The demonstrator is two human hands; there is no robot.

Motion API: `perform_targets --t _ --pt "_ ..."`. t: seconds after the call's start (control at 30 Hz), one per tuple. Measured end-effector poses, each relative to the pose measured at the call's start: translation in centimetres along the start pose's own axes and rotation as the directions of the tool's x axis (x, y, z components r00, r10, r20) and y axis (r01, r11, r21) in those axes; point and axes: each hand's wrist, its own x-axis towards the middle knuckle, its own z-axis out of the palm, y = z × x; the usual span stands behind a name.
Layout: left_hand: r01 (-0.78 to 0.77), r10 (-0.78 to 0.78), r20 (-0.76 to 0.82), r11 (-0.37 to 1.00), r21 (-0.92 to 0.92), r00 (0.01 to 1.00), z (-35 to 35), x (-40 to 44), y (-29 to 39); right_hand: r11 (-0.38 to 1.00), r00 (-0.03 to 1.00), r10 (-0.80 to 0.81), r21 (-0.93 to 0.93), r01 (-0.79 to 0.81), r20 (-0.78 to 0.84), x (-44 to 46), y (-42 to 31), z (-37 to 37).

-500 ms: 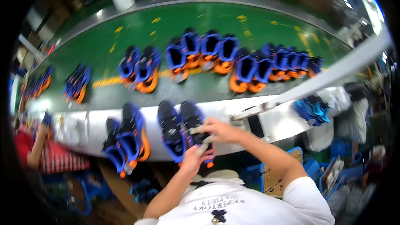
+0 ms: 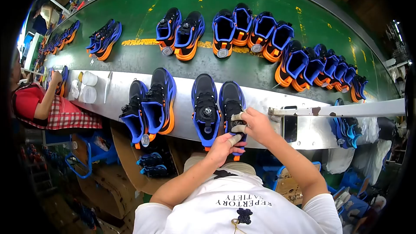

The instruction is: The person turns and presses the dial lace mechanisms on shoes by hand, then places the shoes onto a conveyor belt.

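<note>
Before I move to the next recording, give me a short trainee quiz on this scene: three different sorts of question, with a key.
1. True or false: the wearer's left hand and right hand both touch the same black-and-blue sneaker.
2. Choose one. The checked apron toward the picture's left is: A) green and yellow; B) red and white; C) blue and black.
3. Fill in: on the metal ledge, the nearest other sneaker stands to the wearer's ____ of the handled one.

Key: 1. True. 2. B. 3. Left.
</note>
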Motion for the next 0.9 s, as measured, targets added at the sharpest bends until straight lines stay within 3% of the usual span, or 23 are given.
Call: perform_targets --t 0.03,0.13,0.23,0.33,0.43,0.53,0.63,0.73,0.77,0.87,0.9 --pt "-0.004 0.004 -0.007 1.000 -0.014 1.000 0.1 0.0 0.0 0.995 0.996 0.088 -0.053 -0.089 -0.005 -0.1 -0.5 -0.1" --pt "-0.009 0.009 -0.003 1.000 -0.026 1.000 0.4 -0.1 0.1 0.989 0.998 -0.065 0.132 0.066 -0.009 -0.1 0.0 -1.4" --pt "0.011 -0.011 -0.016 1.000 -0.017 1.000 0.7 0.2 -0.1 0.983 0.986 -0.169 0.072 0.167 0.017 0.0 1.0 -1.6" --pt "-0.005 0.004 -0.034 1.000 -0.024 0.999 0.8 0.1 -0.3 0.994 0.996 -0.021 -0.105 0.012 -0.081 -1.0 0.6 0.3" --pt "-0.009 0.008 -0.021 0.999 -0.050 1.000 1.0 0.2 -0.5 0.997 0.997 -0.022 0.071 0.027 -0.071 -1.0 0.9 -0.4" --pt "0.009 -0.009 0.016 1.000 0.000 1.000 0.5 0.3 -0.6 0.948 0.955 -0.287 0.121 0.294 -0.070 -0.1 1.5 -1.7" --pt "-0.024 0.023 -0.019 0.999 -0.046 1.000 1.2 0.4 -1.2 0.977 0.975 -0.211 0.003 0.212 -0.074 -0.4 1.9 -0.4" --pt "-0.025 0.024 -0.043 0.999 -0.027 0.999 1.4 0.3 -1.4 0.996 0.951 0.091 0.030 -0.086 -0.296 -2.2 -0.4 2.0" --pt "-0.027 0.026 -0.029 0.999 -0.021 0.999 1.5 0.2 -1.3 0.991 0.935 0.122 0.093 -0.096 -0.332 -2.4 -0.1 2.5" --pt "-0.025 0.025 -0.003 0.998 -0.056 1.000 1.6 -0.1 -1.1 0.970 0.985 0.107 0.233 -0.073 -0.136 -1.9 1.2 0.5" --pt "-0.030 0.031 0.003 0.996 -0.079 1.000 1.6 -0.1 -1.1 0.981 0.999 0.015 0.192 -0.005 -0.051 -1.7 1.2 -0.9"
